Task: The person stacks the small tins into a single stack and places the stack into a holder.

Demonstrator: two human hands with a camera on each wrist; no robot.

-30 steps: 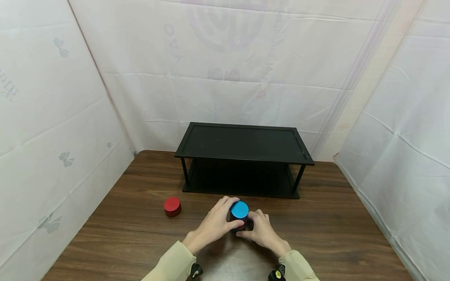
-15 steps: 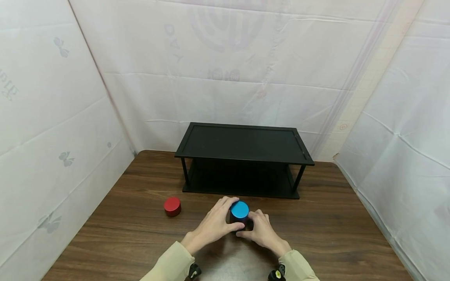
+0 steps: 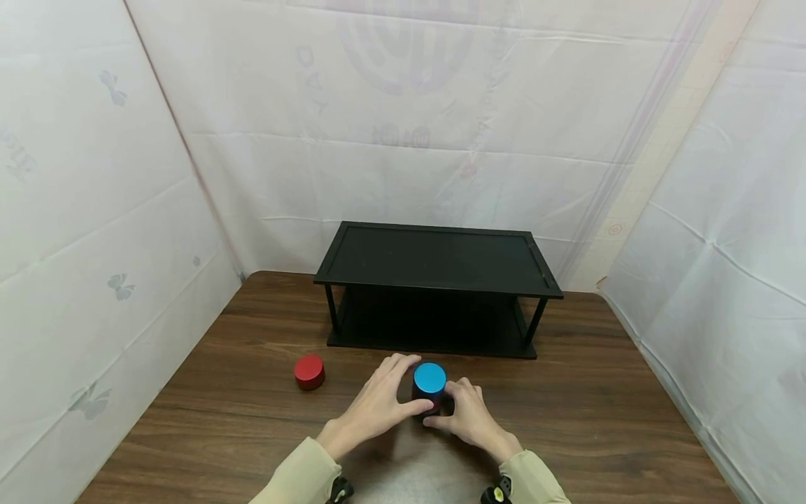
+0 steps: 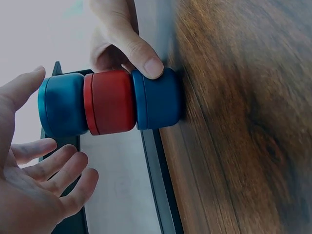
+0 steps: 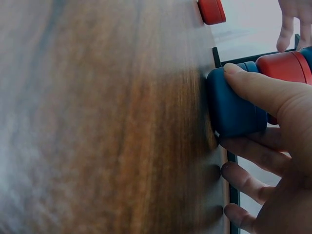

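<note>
Three small round lidded tins stand stacked on the table: a blue tin at the bottom, a red tin in the middle and another blue tin on top. My right hand holds the bottom blue tin between thumb and fingers, low against the wood. Beside the upper part of the stack is my left hand, its fingers spread and apart from the top tin in the left wrist view. A separate red tin sits on the table to the left.
A black two-level shelf stands behind the stack, near the back of the brown wooden table. White sheets hang at the back and on both sides.
My left hand has loosened from the stack and drawn slightly left, its fingers moving off the top tin. The right hand and the stacked tins hold still.
</note>
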